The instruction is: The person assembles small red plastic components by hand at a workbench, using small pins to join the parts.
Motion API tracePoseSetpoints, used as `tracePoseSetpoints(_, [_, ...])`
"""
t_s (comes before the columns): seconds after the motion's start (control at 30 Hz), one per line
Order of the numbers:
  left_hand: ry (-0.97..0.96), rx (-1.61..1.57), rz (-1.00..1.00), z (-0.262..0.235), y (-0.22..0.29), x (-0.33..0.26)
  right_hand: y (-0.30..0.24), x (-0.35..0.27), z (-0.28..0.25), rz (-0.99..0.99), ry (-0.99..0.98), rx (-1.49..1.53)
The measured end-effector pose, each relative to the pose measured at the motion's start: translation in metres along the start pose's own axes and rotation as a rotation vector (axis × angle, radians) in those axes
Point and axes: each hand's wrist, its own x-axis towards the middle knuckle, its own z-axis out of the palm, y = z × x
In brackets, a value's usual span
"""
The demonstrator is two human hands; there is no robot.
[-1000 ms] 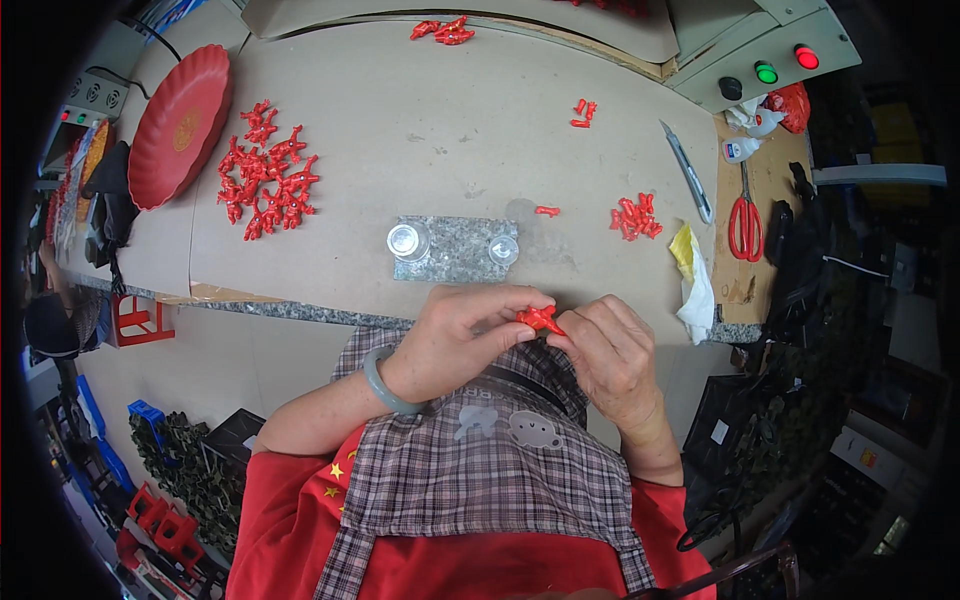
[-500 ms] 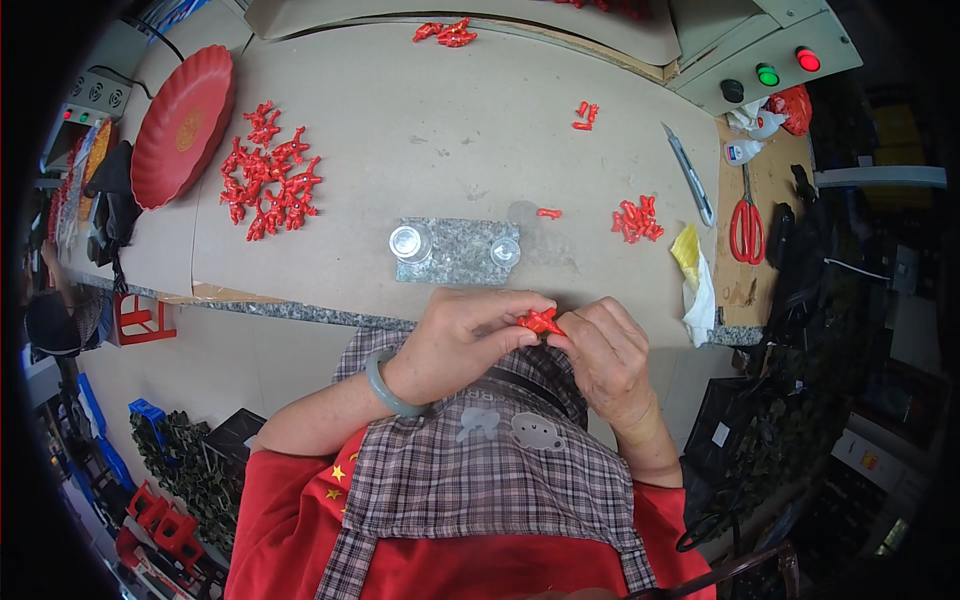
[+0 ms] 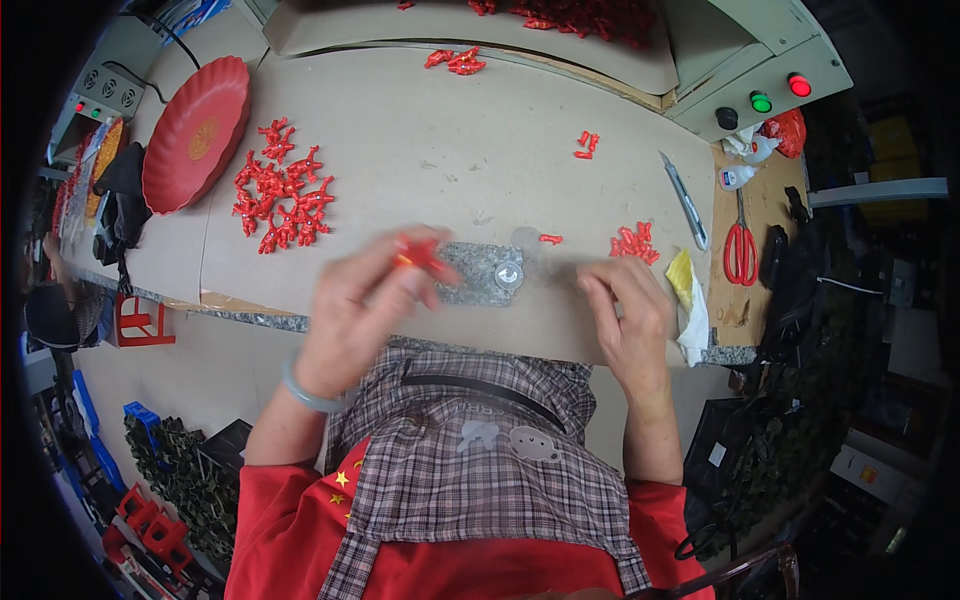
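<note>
My left hand (image 3: 365, 305), blurred by motion, holds a small red figurine (image 3: 422, 258) between thumb and fingers, over the left part of a speckled stone slab (image 3: 470, 290). Loosely curled, my right hand (image 3: 630, 315) is over the table's near edge at the right, with nothing visible in its fingers. Just beyond it is a small pile of red pieces (image 3: 635, 242). One single red piece (image 3: 550, 239) lies by the slab. On the slab's right end stands a small clear round cup (image 3: 508, 276); my left hand hides the other end. A cluster of red figurines (image 3: 282, 198) lies at the left.
A red scalloped tray (image 3: 200, 135) is at the far left. More red figurines (image 3: 457, 60) and a few red pieces (image 3: 587, 145) lie farther back. A utility knife (image 3: 685, 203), red-handled scissors (image 3: 741, 250) and a white-and-yellow cloth (image 3: 690, 305) are at the right.
My hands have moved apart. The left carried the red figurine leftward and up over the slab; the right let go of it and moved right, toward the small pile.
</note>
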Motion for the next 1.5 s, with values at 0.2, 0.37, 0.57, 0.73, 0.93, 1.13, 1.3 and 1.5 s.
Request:
tracePoseSetpoints(0.2, [0.355, 0.523, 0.201, -0.087, -0.026, 0.027, 0.015, 0.018, 0.035, -0.061, 0.004, -0.119])
tracePoseSetpoints(0.37, [0.449, 0.593, 0.163, -0.098, -0.039, 0.037, 0.02, 0.021, 0.042, -0.109, -0.048, -0.188])
tracePoseSetpoints(0.57, [0.355, 0.816, 0.089, -0.097, -0.045, 0.059, 0.015, 0.019, 0.033, -0.045, -0.099, -0.212])
tracePoseSetpoints(0.73, [0.315, 1.174, 0.349, -0.103, -0.048, 0.068, 0.013, 0.019, 0.03, 0.026, -0.058, -0.039])
tracePoseSetpoints(0.93, [0.385, 0.994, 0.589, -0.053, 0.001, 0.047, -0.008, 0.018, 0.022, 0.162, 0.054, 0.315])
tracePoseSetpoints(1.13, [-0.004, -0.066, 0.144, 0.041, 0.016, 0.014, -0.031, 0.011, 0.021, 0.042, 0.216, 0.519])
tracePoseSetpoints(1.3, [-0.141, -0.482, -0.031, 0.068, -0.017, 0.021, -0.033, 0.004, 0.024, -0.197, 0.275, 0.197])
tracePoseSetpoints(1.5, [-0.019, -0.551, -0.154, 0.064, -0.012, 0.017, 0.002, 0.027, -0.023, -0.313, 0.16, -0.107])
